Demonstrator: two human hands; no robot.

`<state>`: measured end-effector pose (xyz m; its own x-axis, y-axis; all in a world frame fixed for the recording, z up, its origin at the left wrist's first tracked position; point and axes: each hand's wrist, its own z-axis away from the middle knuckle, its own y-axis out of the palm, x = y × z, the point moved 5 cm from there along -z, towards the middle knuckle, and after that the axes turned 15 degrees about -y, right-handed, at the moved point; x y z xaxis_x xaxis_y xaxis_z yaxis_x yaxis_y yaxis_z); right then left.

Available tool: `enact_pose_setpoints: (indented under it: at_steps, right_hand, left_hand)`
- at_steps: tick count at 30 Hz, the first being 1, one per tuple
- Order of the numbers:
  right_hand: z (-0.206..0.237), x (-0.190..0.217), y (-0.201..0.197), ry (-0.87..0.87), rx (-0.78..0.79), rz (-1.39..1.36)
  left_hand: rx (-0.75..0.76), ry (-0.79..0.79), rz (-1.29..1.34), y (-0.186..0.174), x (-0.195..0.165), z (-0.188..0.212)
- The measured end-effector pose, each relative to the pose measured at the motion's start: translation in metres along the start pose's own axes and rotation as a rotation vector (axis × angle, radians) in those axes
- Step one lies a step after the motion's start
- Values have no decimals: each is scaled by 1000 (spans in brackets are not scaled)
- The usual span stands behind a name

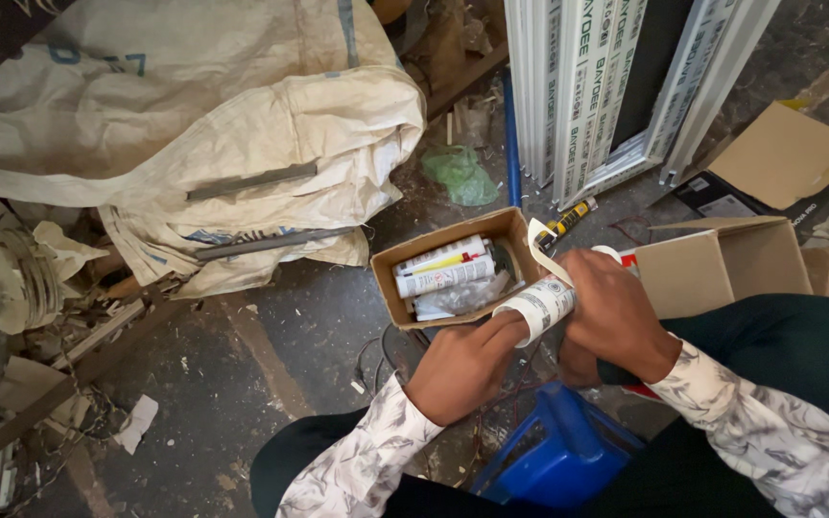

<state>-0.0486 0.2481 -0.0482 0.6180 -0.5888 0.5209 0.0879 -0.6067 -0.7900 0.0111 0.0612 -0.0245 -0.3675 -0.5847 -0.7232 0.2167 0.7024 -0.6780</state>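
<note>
Head view. I hold a white sealant cartridge [541, 305] in both hands above the floor, just near of an open cardboard box [388, 278]. My left hand [461, 369] is closed around the cartridge's near-left end, fingers wrapped over the barrel. My right hand [614, 317] is closed over its far-right end, covering that tip, so I cannot tell what sits under the palm. In my judgement the two-handed grip steadies the barrel while one end is worked.

The cartridge's long axis runs from near-left to far-right, rising slightly toward the right hand. Which end carries the nozzle is hidden.

The box holds more cartridges [441, 270] lying flat, their long axes also roughly left to right, packed side by side, apparently so they do not roll. A strip of pale tape or flap [539, 238] stands up at the box's right edge.

A blue plastic item [558, 456] sits near me, between my knees. A second open carton [722, 264] lies right of my hands. White window frame profiles [606, 86] lean at the far side. A large woven sack [194, 134] lies far left on the dirty floor [271, 326].
</note>
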Motion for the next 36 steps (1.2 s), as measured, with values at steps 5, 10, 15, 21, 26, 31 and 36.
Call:
enact_pose_setpoints:
  at_steps: [5, 10, 15, 21, 26, 31, 36]
  right_hand:
    - [0, 0, 1, 34, 5, 9]
    - [1, -1, 2, 47, 15, 7]
    - [2, -4, 4, 70, 32, 6]
    - [3, 0, 2, -40, -8, 22]
    - [5, -1, 6, 0, 31, -17]
    - [3, 1, 4, 17, 36, -7]
    - [3, 1, 4, 59, 52, -13]
  left_hand:
    - [3, 9, -3, -1, 1, 0]
    - [-28, -13, 38, -3, 1, 0]
    - [-60, -9, 72, -2, 1, 1]
    - [105, -52, -21, 16, 8, 2]
    - [25, -17, -12, 8, 8, 3]
    - [-13, -2, 17, 0, 5, 1]
    - [-59, 2, 31, -5, 1, 0]
